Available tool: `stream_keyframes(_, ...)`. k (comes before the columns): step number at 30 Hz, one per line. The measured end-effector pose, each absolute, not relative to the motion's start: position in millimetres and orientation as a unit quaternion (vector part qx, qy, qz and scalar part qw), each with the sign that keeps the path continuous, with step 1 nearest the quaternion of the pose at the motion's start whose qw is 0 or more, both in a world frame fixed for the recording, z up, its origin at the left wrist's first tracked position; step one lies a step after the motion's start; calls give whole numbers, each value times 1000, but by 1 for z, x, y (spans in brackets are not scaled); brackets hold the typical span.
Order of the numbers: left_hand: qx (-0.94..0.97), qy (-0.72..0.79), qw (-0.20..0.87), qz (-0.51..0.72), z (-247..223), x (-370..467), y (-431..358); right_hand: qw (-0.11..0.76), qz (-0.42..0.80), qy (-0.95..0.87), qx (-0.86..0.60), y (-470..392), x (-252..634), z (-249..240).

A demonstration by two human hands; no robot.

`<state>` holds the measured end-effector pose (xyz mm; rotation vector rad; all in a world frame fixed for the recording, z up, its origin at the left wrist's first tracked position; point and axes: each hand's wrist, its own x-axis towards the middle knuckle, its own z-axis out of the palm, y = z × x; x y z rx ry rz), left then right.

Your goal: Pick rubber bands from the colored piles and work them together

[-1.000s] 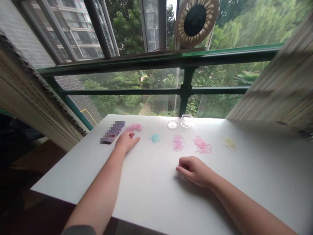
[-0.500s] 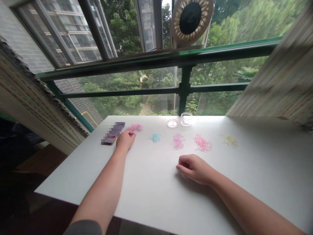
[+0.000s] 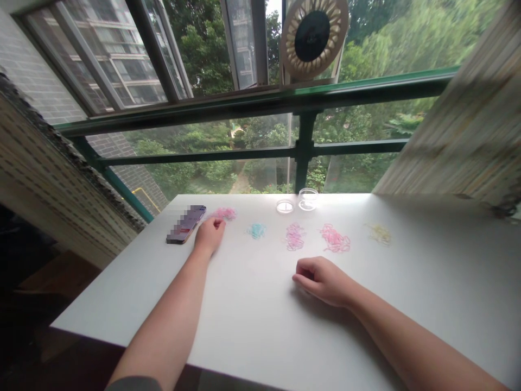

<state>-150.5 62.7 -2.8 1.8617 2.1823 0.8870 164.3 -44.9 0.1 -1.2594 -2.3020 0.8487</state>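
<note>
On the white table [image 3: 244, 304], my left hand [image 3: 209, 237] is closed beside a pile of small pink rubber bands [image 3: 224, 213]. Its fingertips point towards the bands, and whether anything is between them is hidden. A phone [image 3: 186, 224] lies just left of this hand. My right hand [image 3: 319, 279] rests as a loose fist nearer the front, with a gap between thumb and curled fingers and nothing visible in it. Beyond it are piles of purple bands [image 3: 295, 237], deeper pink bands [image 3: 335, 239] and yellow bands [image 3: 380, 234]. Blue bands [image 3: 256, 231] lie between the hands.
A clear round container [image 3: 308, 200] and a shallow clear round lid or dish [image 3: 285, 207] stand at the table's back edge. Behind the table runs a green railing [image 3: 203, 157] with windows. A round fan-like object [image 3: 312, 37] is above it, and curtains [image 3: 443, 114] hang at both sides.
The camera view has shifted slightly. Both hands keep practically the same pose and place, and the piles of bands look unchanged.
</note>
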Motion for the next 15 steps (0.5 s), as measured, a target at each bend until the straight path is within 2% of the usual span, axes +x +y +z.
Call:
stream_keyframes(10, 716, 596, 159, 329, -2, -91, 41, 220, 356, -781, -464, -41, 162, -3)
stream_keyframes(15, 771, 523, 179, 317, 1, -60, 23, 269, 374, -767, -446, -37, 163, -11)
